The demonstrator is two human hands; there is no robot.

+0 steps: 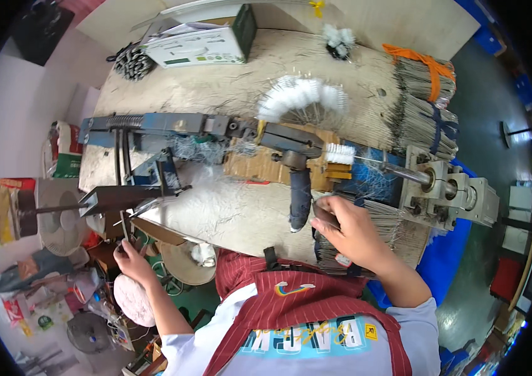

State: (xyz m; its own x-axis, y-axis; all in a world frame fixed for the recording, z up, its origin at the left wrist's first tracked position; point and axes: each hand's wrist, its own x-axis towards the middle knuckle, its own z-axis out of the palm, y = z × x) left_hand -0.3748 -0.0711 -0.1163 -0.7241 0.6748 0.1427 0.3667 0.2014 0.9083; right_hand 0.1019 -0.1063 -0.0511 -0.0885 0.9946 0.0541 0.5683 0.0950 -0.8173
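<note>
My left hand is closed around the lower end of a thin metal bar beside a dark steel block. My right hand is curled just right of a black-wrapped handle, its fingers around a dark, smooth piece whose kind I cannot make out. Above that handle, a dark clamp is fixed on the bench. A small white bristle brush sits at its right end. From the brush, a wire stem runs to a metal spindle in a bearing block.
White-bristled brushes lie fanned at the back. Bundles of wire stems line the bench's right side. An open carton stands at the back left. Loose bristles litter the machine. Below the bench edge is a round pan.
</note>
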